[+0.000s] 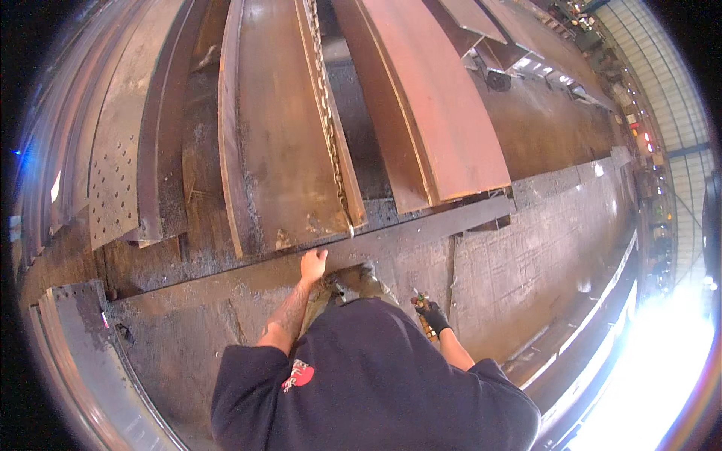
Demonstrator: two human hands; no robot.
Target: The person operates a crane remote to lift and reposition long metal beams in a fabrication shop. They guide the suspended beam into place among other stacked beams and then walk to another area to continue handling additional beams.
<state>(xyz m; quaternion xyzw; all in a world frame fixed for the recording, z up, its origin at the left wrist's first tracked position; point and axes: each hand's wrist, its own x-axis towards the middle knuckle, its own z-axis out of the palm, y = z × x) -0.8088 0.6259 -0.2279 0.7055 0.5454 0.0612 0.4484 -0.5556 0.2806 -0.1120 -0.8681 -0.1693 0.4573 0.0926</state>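
My left hand (313,264) is bare and rests, fingers forward, on the dark cross rail (421,229) right under the end of a wide rusty steel beam (278,143). A steel chain (329,128) runs along that beam's right flange and ends just right of my hand. My right hand (433,317) wears a black glove and is closed around a small tool with yellow-green parts, held low by my side. My boots (359,283) stand between the two hands.
More rusty beams and plates lie side by side, among them a perforated plate (113,173) at left and a broad one (436,113) at right. A grey steel section (83,353) lies at lower left. Concrete floor (541,255) spreads right, toward bright glare.
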